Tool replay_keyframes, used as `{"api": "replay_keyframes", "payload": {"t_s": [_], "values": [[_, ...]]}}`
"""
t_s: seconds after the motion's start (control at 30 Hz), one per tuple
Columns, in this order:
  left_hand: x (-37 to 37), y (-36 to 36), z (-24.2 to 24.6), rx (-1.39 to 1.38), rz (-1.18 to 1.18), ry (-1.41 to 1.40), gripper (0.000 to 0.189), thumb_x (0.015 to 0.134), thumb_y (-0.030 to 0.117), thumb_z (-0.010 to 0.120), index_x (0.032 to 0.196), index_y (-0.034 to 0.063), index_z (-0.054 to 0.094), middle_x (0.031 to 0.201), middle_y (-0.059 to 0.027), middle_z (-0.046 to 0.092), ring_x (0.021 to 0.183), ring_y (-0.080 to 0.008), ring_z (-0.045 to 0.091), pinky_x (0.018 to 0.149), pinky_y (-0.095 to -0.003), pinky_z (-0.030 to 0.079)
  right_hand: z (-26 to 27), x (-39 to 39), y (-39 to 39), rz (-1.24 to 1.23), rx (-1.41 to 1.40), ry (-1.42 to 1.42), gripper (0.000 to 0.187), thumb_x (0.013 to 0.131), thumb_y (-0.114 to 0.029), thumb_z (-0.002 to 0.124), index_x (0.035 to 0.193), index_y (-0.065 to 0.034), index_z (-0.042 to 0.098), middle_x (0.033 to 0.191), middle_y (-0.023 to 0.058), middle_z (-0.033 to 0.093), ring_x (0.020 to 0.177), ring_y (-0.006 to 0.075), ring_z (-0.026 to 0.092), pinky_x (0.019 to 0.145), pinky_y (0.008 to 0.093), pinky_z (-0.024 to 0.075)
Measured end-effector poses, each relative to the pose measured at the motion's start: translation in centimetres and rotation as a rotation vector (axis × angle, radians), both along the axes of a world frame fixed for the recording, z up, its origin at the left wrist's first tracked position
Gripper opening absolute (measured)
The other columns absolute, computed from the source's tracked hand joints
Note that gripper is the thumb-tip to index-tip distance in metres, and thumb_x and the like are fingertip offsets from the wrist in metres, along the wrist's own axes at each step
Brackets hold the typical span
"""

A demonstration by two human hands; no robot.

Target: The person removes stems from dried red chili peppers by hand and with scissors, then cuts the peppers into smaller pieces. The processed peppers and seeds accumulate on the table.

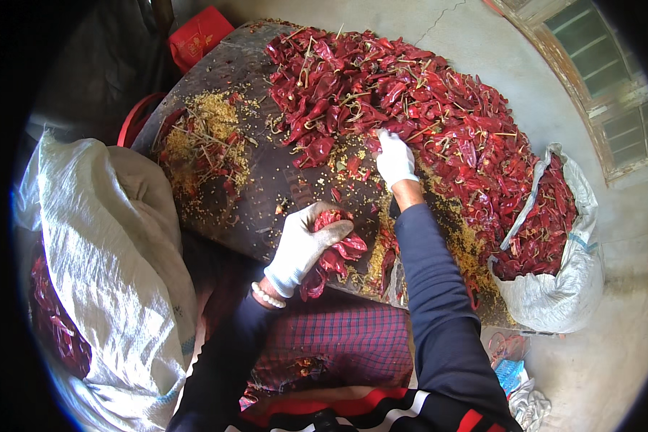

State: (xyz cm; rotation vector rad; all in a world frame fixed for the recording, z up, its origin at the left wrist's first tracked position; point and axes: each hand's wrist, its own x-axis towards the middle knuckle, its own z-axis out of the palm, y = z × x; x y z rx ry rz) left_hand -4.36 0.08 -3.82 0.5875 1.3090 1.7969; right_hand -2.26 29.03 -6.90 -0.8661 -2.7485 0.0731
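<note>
My left hand [306,243], in a white glove, is closed around a bunch of dried red chili peppers [332,259] over the near edge of the dark table. White-gloved too, my right hand [396,157] reaches to the near edge of a large heap of dried red chilies [389,81]; its fingertips touch a chili there, and whether they grip it is hard to tell. Yellow seeds and red scraps lie scattered on the tabletop [264,189] between and around the hands. A pile of seeds, stems and chili pieces [205,143] sits on the left part of the table.
A white woven sack full of chilies [551,302] stands at the table's right end. Another white woven sack [102,243] is close on the left, with chilies beside it. A red bag [201,38] is beyond the far left corner. A checked cloth [340,335] covers my lap.
</note>
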Motion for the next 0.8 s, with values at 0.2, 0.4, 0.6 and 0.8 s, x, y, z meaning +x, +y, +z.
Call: {"api": "replay_keyframes", "payload": {"t_s": [0.2, 0.4, 0.6, 0.8], "values": [[-0.6, -0.6, 0.2, -0.062, 0.011, 0.054, 0.022, 0.084, 0.015, 0.077, 0.099, -0.0002, 0.069, 0.084, -0.0003, 0.067, 0.077, -0.0062, 0.059, 0.071, -0.0245, 0.049, 0.8, 3.4, -3.3, -0.086, -0.568, 0.540, 0.031, 0.083, -0.006, 0.072, 0.113, -0.0044, 0.068, 0.099, 0.0058, 0.070, 0.082, 0.0155, 0.063, 0.071, 0.0285, 0.0508], [-1.0, -0.7, 0.1, -0.080, 0.054, 0.100, 0.021, 0.084, 0.015, 0.077, 0.097, -0.0002, 0.069, 0.083, 0.0000, 0.067, 0.076, -0.0062, 0.059, 0.071, -0.0246, 0.049, 0.3, 3.1, -6.2, -0.222, -0.659, 0.760, 0.014, 0.084, 0.001, 0.066, 0.098, -0.0029, 0.068, 0.096, 0.0089, 0.071, 0.079, 0.0195, 0.066, 0.075, 0.0301, 0.0533], [-1.9, -1.2, 0.0, -0.073, 0.075, 0.057, 0.020, 0.084, 0.014, 0.076, 0.097, -0.0003, 0.070, 0.082, -0.0004, 0.067, 0.076, -0.0062, 0.059, 0.071, -0.0244, 0.049, 0.8, 2.6, -4.0, 0.325, 0.018, 0.267, 0.029, 0.088, 0.000, 0.053, 0.105, -0.0137, 0.072, 0.125, 0.0108, 0.063, 0.108, 0.0334, 0.061, 0.092, 0.0412, 0.0504], [-2.7, -1.6, -0.1, -0.121, 0.061, 0.062, 0.024, 0.085, 0.009, 0.072, 0.106, -0.0034, 0.068, 0.093, -0.0024, 0.068, 0.083, -0.0083, 0.061, 0.079, -0.0254, 0.050, 0.8, 2.0, -1.9, 0.498, 0.091, -0.068, 0.031, 0.088, -0.004, 0.055, 0.111, -0.0179, 0.072, 0.139, 0.0107, 0.055, 0.121, 0.0320, 0.055, 0.101, 0.0410, 0.0457]]}}
